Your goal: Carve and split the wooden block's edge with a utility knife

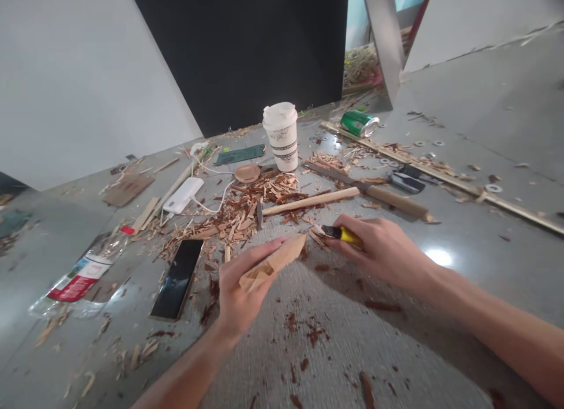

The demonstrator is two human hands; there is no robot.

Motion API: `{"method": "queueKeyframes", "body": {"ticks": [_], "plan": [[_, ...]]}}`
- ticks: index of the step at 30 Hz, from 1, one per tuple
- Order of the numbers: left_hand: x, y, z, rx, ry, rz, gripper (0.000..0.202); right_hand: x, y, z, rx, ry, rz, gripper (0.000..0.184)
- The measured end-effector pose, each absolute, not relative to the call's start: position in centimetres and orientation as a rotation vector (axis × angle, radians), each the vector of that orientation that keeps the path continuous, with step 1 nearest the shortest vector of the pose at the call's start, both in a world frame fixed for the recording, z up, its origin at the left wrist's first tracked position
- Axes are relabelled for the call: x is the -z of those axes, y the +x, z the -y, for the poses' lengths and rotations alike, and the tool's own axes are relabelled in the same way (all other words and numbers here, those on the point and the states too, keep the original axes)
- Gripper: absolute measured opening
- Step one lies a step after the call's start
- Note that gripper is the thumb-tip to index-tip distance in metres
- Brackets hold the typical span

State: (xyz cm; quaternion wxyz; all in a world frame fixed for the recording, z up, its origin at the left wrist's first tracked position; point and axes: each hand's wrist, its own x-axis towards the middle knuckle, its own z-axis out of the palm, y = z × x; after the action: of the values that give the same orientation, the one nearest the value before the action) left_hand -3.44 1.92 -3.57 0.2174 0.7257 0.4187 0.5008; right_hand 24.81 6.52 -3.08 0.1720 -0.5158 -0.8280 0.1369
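Note:
My left hand [242,285] is wrapped round a pale piece of wood [275,263], which has a few cut facets at its near end. A yellow-and-black utility knife [344,235] is gripped in my right hand [383,247], its tip end pointing left toward the wood with a gap between them. Just beyond both hands lies a small hammer [308,201] with a wooden handle. Reddish and pale wood shavings [247,212] are heaped behind and left of it.
A lidded paper cup [282,140] stands at the back. To the left are a phone [178,280], a plastic bottle [81,277] and a white power bank [183,195]. A file [374,191], a green can [359,124] and a long wooden strip [453,183] lie right.

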Motion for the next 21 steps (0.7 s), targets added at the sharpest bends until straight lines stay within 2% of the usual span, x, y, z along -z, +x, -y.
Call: {"method": "queueKeyframes", "body": {"ticks": [10,21], "plan": [[2.9,-4.0,-2.0,-1.368,2.087,-1.062,0.052,4.3,25.1,-6.9,-0.299,-1.634,2.422,0.032],[2.5,-3.4,-2.1,-1.350,1.651,-1.293,0.023,3.7,24.8,-6.7,-0.282,-1.713,2.549,0.032]]}}
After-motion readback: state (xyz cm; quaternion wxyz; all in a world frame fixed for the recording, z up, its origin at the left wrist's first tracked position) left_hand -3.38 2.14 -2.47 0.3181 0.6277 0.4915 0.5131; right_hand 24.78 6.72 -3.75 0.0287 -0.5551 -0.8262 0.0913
